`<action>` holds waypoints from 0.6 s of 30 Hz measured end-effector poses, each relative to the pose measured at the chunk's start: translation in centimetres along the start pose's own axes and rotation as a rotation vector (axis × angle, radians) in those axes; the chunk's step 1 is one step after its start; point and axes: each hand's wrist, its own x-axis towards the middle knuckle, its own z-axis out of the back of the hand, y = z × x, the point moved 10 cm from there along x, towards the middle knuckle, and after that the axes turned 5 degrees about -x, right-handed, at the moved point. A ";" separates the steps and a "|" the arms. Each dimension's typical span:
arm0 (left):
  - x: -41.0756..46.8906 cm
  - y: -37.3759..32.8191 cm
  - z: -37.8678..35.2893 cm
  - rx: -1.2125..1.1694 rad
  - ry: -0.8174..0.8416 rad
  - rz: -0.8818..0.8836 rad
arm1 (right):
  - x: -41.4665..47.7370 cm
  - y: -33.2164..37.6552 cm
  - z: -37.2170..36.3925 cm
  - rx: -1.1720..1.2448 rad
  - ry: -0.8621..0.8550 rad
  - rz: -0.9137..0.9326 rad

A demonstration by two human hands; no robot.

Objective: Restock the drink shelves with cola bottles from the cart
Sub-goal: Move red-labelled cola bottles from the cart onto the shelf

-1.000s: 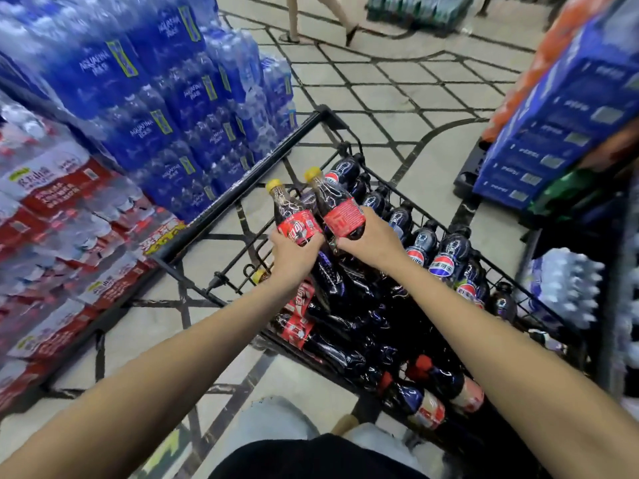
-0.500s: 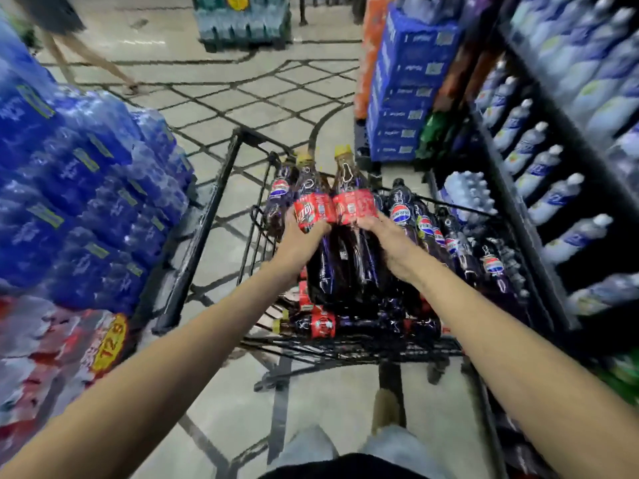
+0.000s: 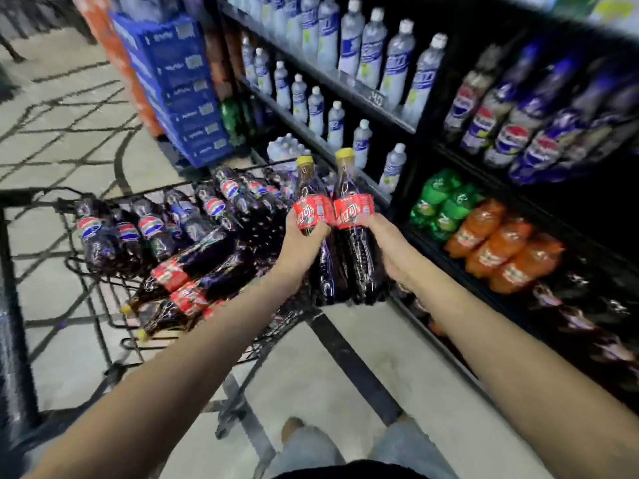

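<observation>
A: From the head view, what is the person holding?

B: The left hand (image 3: 304, 243) grips one dark plastic cola bottle with a red label and yellow cap (image 3: 308, 198) around its label. The right hand (image 3: 387, 247) grips the twin bottle (image 3: 351, 202) the same way. Both stand upright and touch side by side, just beyond the near corner of the black wire cart (image 3: 10, 288). More cola bottles (image 3: 193, 267) lie to the left of the left hand.

A: How should the carry go?

B: Probably best to keep both upright and bring them to the dark metal shelves (image 3: 345, 83) right of the right hand. Which row has a gap cannot be told through the blur. Setting down one at a time seems safer.

A: And against half a second ago?

B: Then the pair sat over the cart with the aisle ahead. Now they have swung toward the shelves, which fill the right side.
</observation>
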 end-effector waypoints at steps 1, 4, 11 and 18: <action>-0.4 0.0 -2.5 -0.003 0.052 -0.003 | -0.7 -0.2 2.7 -0.005 -0.063 0.024; -1.7 0.3 -10.0 0.023 0.200 -0.013 | -3.3 -0.9 10.0 -0.038 -0.197 0.046; -6.2 4.2 -27.4 -0.004 0.433 0.173 | -10.4 -2.6 26.1 0.073 -0.386 0.059; -11.5 6.7 -42.5 -0.050 0.622 0.239 | -16.2 -5.5 40.8 0.074 -0.597 0.027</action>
